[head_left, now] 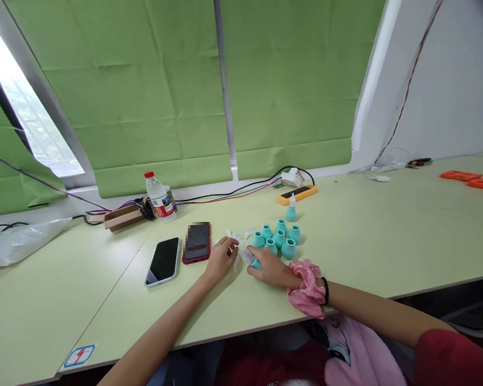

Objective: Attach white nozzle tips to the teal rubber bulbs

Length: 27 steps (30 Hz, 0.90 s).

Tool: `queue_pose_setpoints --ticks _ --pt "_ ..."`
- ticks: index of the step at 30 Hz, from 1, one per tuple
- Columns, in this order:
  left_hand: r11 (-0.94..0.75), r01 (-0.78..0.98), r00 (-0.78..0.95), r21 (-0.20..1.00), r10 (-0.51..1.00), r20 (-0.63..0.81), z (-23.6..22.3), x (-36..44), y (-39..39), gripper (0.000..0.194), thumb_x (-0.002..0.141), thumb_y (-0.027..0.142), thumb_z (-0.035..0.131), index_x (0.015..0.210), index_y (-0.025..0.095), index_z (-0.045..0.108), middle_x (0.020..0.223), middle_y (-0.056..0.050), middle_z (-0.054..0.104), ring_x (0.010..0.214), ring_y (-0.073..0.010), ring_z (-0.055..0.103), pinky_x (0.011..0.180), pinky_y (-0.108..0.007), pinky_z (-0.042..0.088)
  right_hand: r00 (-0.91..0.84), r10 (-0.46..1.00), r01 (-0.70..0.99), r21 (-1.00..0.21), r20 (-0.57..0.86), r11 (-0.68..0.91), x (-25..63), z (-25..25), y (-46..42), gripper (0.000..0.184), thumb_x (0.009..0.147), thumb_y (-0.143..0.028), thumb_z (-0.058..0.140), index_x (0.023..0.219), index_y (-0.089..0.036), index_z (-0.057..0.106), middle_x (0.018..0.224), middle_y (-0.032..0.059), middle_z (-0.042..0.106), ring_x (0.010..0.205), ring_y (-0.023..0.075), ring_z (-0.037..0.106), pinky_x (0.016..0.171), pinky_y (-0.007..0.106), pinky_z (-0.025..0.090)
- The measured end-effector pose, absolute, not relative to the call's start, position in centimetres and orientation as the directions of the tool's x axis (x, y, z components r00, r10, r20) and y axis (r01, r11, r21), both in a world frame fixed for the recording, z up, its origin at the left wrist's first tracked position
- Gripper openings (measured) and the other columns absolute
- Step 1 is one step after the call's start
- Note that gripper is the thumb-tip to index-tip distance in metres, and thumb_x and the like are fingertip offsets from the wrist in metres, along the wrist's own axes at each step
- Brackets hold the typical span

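Note:
My right hand (270, 265), with a pink scrunchie at the wrist, is closed round a teal rubber bulb (256, 264). A translucent cap-like piece (247, 256) shows at the bulb's upper left, beside my fingers. To its left, my left hand (223, 258) has its fingertips pinched together close to that piece; what they hold, if anything, is too small to make out. Small translucent white pieces (246, 234) lie scattered just beyond both hands. Several open-necked teal bulbs (279, 239) stand upright in a cluster beyond my right hand. One teal bulb with a clear nozzle (291, 213) stands behind them.
A white-edged phone (163, 261) and a red-cased phone (197, 243) lie left of my hands. Farther back are a red-capped bottle (160, 198), an open cardboard box (124, 217), cables and a yellow-orange device (298, 195). Orange-handled objects (461, 176) lie far right.

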<state>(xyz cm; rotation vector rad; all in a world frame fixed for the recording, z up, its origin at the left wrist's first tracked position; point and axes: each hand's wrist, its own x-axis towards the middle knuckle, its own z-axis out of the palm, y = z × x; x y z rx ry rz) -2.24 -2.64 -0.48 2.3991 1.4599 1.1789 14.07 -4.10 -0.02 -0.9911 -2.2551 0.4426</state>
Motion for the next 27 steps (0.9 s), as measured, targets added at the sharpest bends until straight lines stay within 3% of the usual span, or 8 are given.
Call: queue_pose_setpoints --ticks 5,10,15,20,24,27 --pt "-0.578 0.642 0.202 0.503 0.761 0.617 0.7 -2.0 -3.9 0.012 0.072 0.019 0.041 0.075 0.015 0.052 0.059 0.000 0.049 0.052 -0.0085 0.043 0.051 -0.020 0.037 -0.525 0.743 0.453 -0.603 0.414 0.656 14.1 0.1 -4.2 0.006 0.067 -0.017 0.043 0.065 -0.021 0.039 0.060 0.0009 0.047 0.060 0.0167 0.043 0.058 0.030 0.034" --pt "-0.633 0.465 0.362 0.619 0.774 0.520 1.4 -1.5 -5.0 0.014 0.068 0.023 0.049 0.061 0.013 0.054 0.057 -0.002 0.053 0.053 -0.0087 0.045 0.052 -0.021 0.039 -0.506 0.784 0.261 -0.802 0.360 0.537 14.2 0.1 -4.2 0.007 0.069 -0.015 0.040 0.064 -0.021 0.042 0.057 -0.0011 0.052 0.054 0.0150 0.049 0.052 0.028 0.036" --pt "-0.450 0.250 0.304 0.857 0.877 0.371 1.4 -1.2 -4.5 0.021 0.063 0.032 0.059 0.061 0.011 0.057 0.058 -0.003 0.056 0.052 -0.0091 0.048 0.049 -0.021 0.041 -0.622 0.763 0.104 -0.947 0.176 0.303 14.3 -0.2 -4.2 0.006 0.069 -0.016 0.037 0.072 -0.019 0.040 0.052 -0.0037 0.051 0.041 0.0104 0.049 0.041 0.021 0.036" --pt "-0.349 0.119 0.352 0.929 0.890 0.289 1.4 -1.5 -4.1 0.024 0.058 0.033 0.064 0.064 0.010 0.062 0.060 -0.004 0.058 0.049 -0.0087 0.048 0.046 -0.022 0.041 -0.700 0.709 -0.031 -0.995 0.091 0.096 14.3 -0.1 -4.2 0.018 0.069 -0.017 0.033 0.084 -0.018 0.042 0.050 -0.0036 0.051 0.037 0.0112 0.049 0.035 0.020 0.037" --pt "-0.336 0.108 0.382 0.936 0.883 0.272 1.4 -1.7 -4.2 0.023 0.061 0.031 0.062 0.068 0.010 0.064 0.059 -0.003 0.058 0.047 -0.0078 0.047 0.047 -0.022 0.041 -0.717 0.687 -0.069 -0.992 0.121 0.103 14.4 0.0 -4.2 0.017 0.070 -0.016 0.032 0.082 -0.018 0.044 0.050 -0.0035 0.050 0.039 0.0115 0.050 0.036 0.021 0.039" --pt "-0.350 0.128 0.406 0.928 0.872 0.273 1.4 -1.7 -4.3 0.023 0.064 0.032 0.059 0.069 0.010 0.064 0.058 -0.003 0.057 0.047 -0.0079 0.047 0.047 -0.021 0.041 -0.679 0.716 0.015 -0.972 0.162 0.234 14.3 -0.2 -4.1 0.016 0.071 -0.015 0.031 0.080 -0.019 0.045 0.049 -0.0036 0.049 0.039 0.0113 0.050 0.037 0.021 0.039"
